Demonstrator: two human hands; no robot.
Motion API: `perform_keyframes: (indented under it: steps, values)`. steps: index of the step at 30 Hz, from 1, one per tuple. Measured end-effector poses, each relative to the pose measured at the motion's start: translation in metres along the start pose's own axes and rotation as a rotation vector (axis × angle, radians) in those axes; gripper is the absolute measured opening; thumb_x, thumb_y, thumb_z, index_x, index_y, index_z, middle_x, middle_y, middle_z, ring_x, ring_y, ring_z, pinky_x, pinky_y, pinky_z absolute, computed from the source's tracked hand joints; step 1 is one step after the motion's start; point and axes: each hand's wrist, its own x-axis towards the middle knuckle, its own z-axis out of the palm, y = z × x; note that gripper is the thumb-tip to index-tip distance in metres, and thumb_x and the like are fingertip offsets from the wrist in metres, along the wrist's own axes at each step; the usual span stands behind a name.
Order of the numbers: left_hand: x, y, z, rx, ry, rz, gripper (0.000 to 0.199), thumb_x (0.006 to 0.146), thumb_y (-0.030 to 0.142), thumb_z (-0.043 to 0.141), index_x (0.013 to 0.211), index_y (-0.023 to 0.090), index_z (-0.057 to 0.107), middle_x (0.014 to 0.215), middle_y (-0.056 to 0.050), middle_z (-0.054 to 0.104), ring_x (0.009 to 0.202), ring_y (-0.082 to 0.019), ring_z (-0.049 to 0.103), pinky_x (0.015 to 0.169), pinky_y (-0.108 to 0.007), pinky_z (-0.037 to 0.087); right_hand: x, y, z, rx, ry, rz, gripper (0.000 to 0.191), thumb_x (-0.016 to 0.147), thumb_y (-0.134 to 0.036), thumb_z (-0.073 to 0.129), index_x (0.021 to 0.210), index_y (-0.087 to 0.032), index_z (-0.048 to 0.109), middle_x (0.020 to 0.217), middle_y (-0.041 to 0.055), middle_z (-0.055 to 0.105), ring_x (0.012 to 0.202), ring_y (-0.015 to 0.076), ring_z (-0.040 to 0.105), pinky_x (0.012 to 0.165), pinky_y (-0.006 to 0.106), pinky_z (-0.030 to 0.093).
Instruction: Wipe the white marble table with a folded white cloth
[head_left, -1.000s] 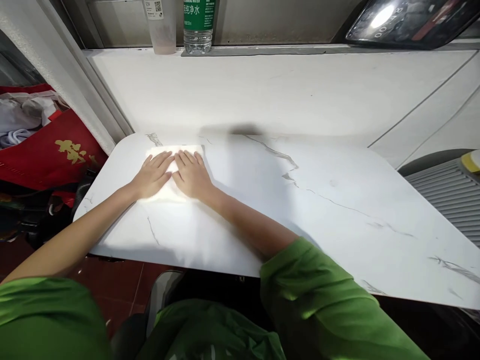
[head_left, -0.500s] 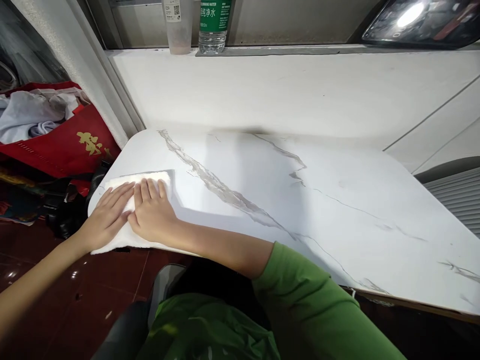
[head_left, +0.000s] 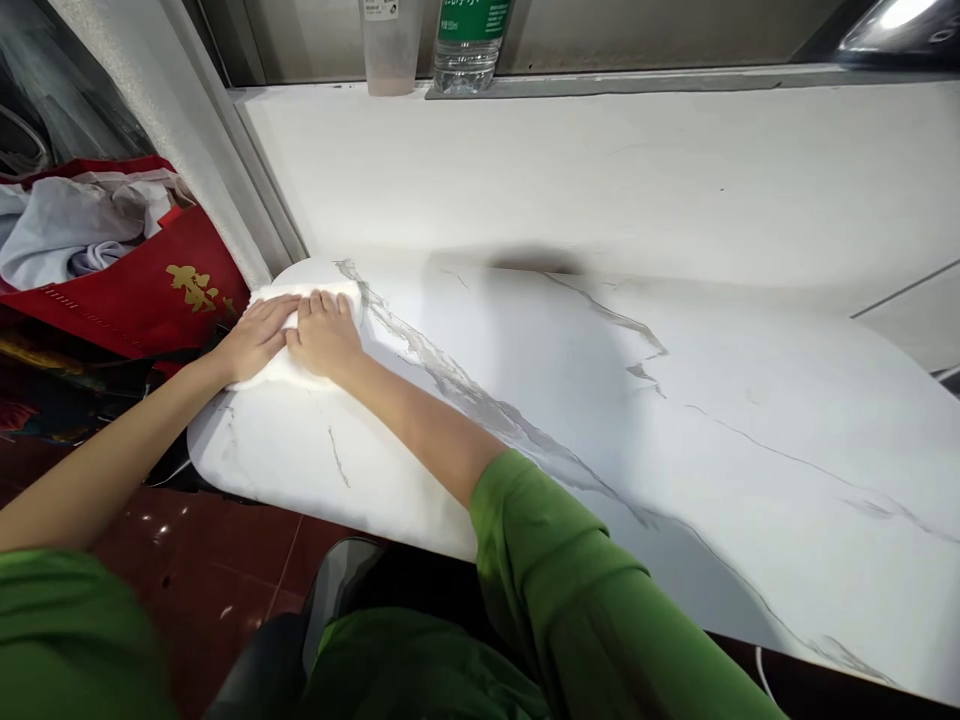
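Cloth (head_left: 287,371): likely light, limp; best held by its edges.
Left hand (head_left: 257,338), right hand (head_left: 324,337): flat atop, grip released.

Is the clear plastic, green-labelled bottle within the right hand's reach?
Probably yes: the right hand rests on the white cloth, and nothing visible stands between that hand and the bottle on the grey ledge.

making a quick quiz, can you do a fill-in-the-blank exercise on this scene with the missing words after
The left hand and right hand lie on a ____ cloth.
The bottle stands to the ____ of the plastic cup.
The ____ bag bears gold marks.

Missing words: white; right; red
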Motion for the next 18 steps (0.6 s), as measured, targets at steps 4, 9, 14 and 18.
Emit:
perform_keyframes:
  steps: [4,9,14,18]
  values:
    - [0.06,-0.02,0.01,0.011,-0.004,0.029,0.057,0.096,0.041,0.027,0.145,0.019,0.043,0.154,-0.009,0.045,0.142,-0.029,0.039,0.121,-0.047,0.025,0.039,0.035,0.002,-0.018,0.013,0.039,0.057,0.097,-0.025,0.034,0.143,0.007,0.043,0.154,0.0261,0.041,0.144,0.0334,0.035,0.121,0.051,0.019]
    - [0.11,-0.032,0.019,-0.018,0.004,0.083,0.056,0.094,0.035,0.029,0.144,0.015,0.044,0.151,-0.011,0.048,0.14,-0.028,0.041,0.119,-0.044,0.027,0.067,0.066,0.011,0.009,0.113,0.085,0.054,0.095,-0.023,0.034,0.139,0.004,0.049,0.15,0.0264,0.046,0.141,0.035,0.039,0.118,0.058,0.021]
    - [0.116,-0.032,0.021,-0.022,0.013,0.074,0.056,0.095,0.036,0.03,0.146,0.018,0.044,0.153,-0.009,0.046,0.142,-0.027,0.039,0.121,-0.043,0.025,0.067,0.069,0.011,-0.03,0.117,0.114,0.055,0.096,-0.022,0.031,0.14,0.006,0.047,0.151,0.0254,0.045,0.143,0.0335,0.037,0.12,0.052,0.02]
    - [0.104,-0.021,0.017,-0.012,-0.001,0.045,0.056,0.098,0.036,0.028,0.148,0.016,0.041,0.157,-0.009,0.041,0.146,-0.026,0.034,0.122,-0.043,0.022,0.058,0.064,0.005,-0.068,0.075,0.114,0.055,0.097,-0.021,0.029,0.143,0.005,0.044,0.154,0.0226,0.042,0.145,0.0305,0.035,0.121,0.048,0.019]
